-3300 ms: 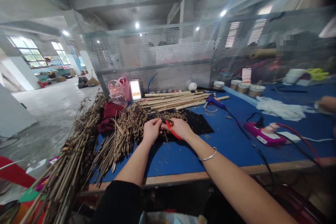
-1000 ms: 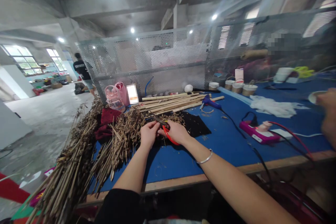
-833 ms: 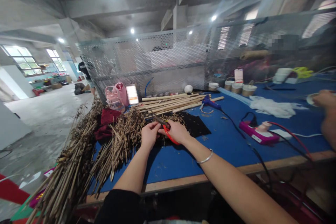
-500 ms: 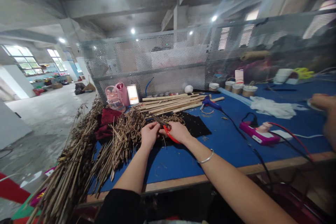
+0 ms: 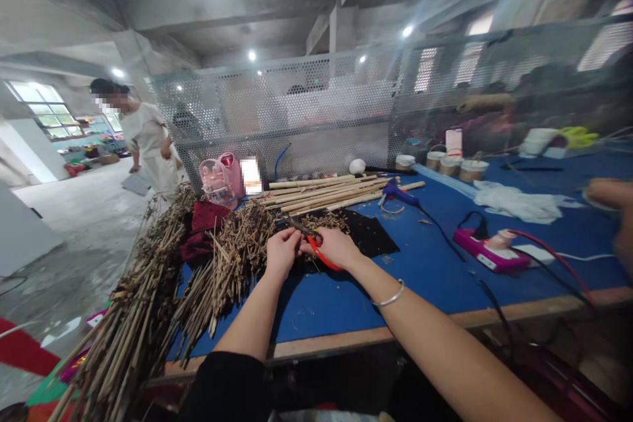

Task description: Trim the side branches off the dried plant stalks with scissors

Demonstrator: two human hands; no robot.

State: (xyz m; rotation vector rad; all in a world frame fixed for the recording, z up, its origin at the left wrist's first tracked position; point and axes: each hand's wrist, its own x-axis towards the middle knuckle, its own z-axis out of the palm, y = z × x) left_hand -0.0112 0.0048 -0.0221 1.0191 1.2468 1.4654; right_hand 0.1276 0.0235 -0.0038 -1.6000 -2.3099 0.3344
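Observation:
My right hand is closed around red-handled scissors, whose dark blades point up and to the left. Close beside it, my left hand has its fingers pinched together near the blades; what they hold is too small to make out. Under and behind both hands lies a black cloth with dry brown plant bits scattered on it. A pile of dried stalks lies just left of my left hand.
A larger bundle of dried stalks overhangs the table's left side. Pale sticks lie behind my hands, near a blue glue gun. A purple power strip with cables sits right. A co-worker's hand shows at far right.
A person in light clothes has come into view on the left, beyond the mesh partition's end. My hands and the scissors have hardly moved.

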